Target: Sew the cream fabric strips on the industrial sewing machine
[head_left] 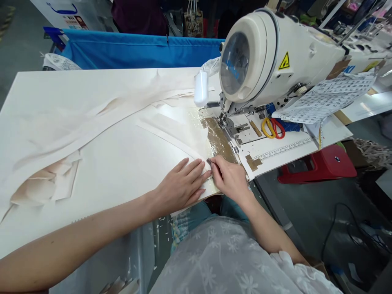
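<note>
My left hand [185,179] lies flat with fingers stretched out, pressing a white cloth piece [177,132] to the table near its front edge. Beside its fingertips, my right hand [229,177] is closed in a pinch on a small dark flat piece [208,161], whose kind I cannot make out. That piece touches the corner of the cloth. Part of a printed ruler scale [208,179] shows under my left fingers. To the left, a long pale cloth [92,126] lies in loose folds across the white table [122,171].
A white sewing machine [288,53] stands at the right, with scissors [273,128] with yellow and red handles by its needle plate. A printed paper [324,100] hangs from it. Blue cloth [137,49] runs along the table's back. A red stool [324,165] stands below right.
</note>
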The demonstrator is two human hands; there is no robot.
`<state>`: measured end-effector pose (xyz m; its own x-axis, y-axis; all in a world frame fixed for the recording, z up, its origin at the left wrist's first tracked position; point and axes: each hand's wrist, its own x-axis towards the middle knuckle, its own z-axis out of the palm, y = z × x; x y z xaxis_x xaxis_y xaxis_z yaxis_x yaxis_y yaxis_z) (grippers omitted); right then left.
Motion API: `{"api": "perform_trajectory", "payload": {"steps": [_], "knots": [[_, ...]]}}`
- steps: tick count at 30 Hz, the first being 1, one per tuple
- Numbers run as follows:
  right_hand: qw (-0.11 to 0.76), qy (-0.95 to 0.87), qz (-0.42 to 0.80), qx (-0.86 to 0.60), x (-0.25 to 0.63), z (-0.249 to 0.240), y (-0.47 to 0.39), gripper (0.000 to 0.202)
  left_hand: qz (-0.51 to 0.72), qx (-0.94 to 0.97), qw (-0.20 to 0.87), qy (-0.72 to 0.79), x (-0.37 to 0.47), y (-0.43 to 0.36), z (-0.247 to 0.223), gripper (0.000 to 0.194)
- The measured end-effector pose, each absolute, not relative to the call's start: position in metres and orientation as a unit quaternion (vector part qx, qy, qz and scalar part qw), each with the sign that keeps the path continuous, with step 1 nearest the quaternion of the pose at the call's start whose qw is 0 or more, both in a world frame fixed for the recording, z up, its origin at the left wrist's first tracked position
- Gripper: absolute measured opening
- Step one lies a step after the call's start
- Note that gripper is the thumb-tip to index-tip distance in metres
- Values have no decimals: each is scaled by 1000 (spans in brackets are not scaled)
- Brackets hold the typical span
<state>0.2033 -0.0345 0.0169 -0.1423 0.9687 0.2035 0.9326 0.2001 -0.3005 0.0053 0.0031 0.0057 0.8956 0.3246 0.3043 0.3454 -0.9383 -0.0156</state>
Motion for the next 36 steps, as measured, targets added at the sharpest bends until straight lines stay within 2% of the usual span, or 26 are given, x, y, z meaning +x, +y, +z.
{"api": "perform_trajectory", "payload": {"steps": [9, 15, 18, 36], "knots": [[115, -775, 45, -619, 212, 28, -51, 21, -148, -972, 41, -179, 6, 3, 7, 42], [211, -711, 120, -660, 225, 26, -79, 19, -139, -975, 17, -175, 6, 2, 9, 41], [237, -698, 119, -666, 222, 22, -78, 21, -145, -976, -1, -164, 7, 3, 8, 42], [151, -749, 44, -644, 215, 23, -77, 20, -135, -979, 9, -151, 9, -1, 9, 42]]}}
